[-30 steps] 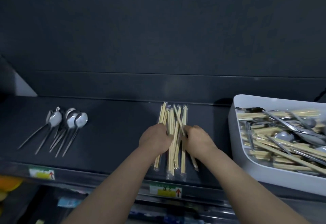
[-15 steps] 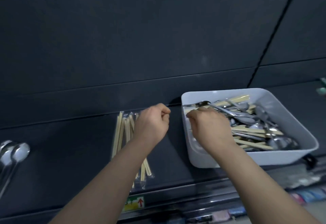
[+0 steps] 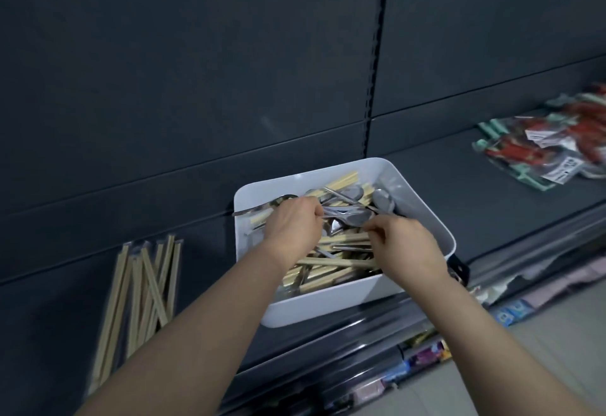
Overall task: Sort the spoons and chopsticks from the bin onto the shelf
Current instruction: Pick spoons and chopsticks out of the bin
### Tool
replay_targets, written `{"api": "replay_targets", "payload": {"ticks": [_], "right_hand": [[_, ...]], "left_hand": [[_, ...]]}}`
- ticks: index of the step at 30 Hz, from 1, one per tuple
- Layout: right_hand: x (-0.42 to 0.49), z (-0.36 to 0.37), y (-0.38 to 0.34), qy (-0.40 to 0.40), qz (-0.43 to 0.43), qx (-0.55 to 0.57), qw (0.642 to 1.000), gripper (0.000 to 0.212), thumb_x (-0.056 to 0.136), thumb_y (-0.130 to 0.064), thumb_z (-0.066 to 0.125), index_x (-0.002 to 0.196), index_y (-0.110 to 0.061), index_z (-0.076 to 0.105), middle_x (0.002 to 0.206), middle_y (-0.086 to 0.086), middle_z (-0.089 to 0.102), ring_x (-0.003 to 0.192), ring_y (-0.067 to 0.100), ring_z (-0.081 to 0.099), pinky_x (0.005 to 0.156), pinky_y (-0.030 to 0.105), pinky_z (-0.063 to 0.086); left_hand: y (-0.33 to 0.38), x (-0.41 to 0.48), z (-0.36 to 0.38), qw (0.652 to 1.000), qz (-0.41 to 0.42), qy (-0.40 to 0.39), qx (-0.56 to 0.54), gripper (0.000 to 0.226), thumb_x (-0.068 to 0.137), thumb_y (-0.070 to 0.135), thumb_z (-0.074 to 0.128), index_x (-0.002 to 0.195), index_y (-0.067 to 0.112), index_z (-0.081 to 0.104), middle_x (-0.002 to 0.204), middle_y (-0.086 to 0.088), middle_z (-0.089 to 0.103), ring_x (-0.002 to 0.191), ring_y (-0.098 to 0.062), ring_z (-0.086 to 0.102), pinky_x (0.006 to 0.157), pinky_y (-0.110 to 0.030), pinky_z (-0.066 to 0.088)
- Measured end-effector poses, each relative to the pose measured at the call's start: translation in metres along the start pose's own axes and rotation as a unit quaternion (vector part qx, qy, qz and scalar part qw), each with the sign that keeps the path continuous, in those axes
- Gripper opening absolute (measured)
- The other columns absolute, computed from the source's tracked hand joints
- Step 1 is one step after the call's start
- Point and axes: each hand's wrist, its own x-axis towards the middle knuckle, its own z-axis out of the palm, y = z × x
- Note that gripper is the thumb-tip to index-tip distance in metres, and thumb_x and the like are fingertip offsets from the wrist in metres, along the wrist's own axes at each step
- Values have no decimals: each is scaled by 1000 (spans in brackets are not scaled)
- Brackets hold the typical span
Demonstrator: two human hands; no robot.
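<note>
Plenty left: bin (image 3: 423,215) looks full of spoons (image 3: 352,215) and chopsticks (image 3: 337,262), one pile (image 3: 144,287) shelved left, left hand (image 3: 293,230) and right hand (image 3: 408,243) curled in, grip unclear.

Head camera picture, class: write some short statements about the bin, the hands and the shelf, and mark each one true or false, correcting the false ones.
1. Both hands are over the white bin. True.
2. The bin holds only chopsticks. False: spoons lie mixed with the chopsticks.
3. Wrapped chopsticks lie on the shelf to the left of the bin. True.
4. The bin stands on the floor. False: it stands on the dark shelf.
5. The left hand rests on the loose chopsticks on the shelf. False: it reaches into the bin, as does the right hand.
</note>
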Motion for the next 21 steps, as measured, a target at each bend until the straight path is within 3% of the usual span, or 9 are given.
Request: {"api": "replay_targets", "payload": {"ticks": [4,12,15,18,21], "right_hand": [[4,-5,7,-18,-18,30,999,25,91,-21,52,107,-29,70,99,-5,72,93,19,65,76,33,53],[22,-19,24,-28,-12,-11,999,27,94,-23,49,109,-33,69,98,-2,71,95,24,62,73,31,49],[33,-17,19,-24,-30,-29,999,27,93,-23,47,110,-30,67,98,2,70,93,27,62,67,31,45],[39,-13,10,-21,-48,-40,998,27,93,-23,47,111,-28,66,102,6,68,95,29,62,67,31,43],[42,-9,3,-23,-52,-46,997,29,92,-23,48,118,-28,61,106,5,66,101,29,61,70,33,46]], "left_hand": [[11,19,12,996,28,8,84,26,92,15,56,114,26,65,114,-1,64,110,-24,52,81,-31,42],[11,28,17,986,43,25,161,25,88,4,55,105,23,60,107,0,63,100,-22,52,67,-33,41],[10,24,1,990,43,119,60,14,96,18,53,106,21,61,106,2,62,98,-21,56,74,-36,47],[16,17,-19,964,34,245,-101,6,94,22,58,97,17,61,91,4,63,81,-19,62,73,-40,53],[19,16,-29,936,-42,210,-278,9,86,16,64,85,21,57,80,2,67,77,-17,68,76,-40,57]]}}
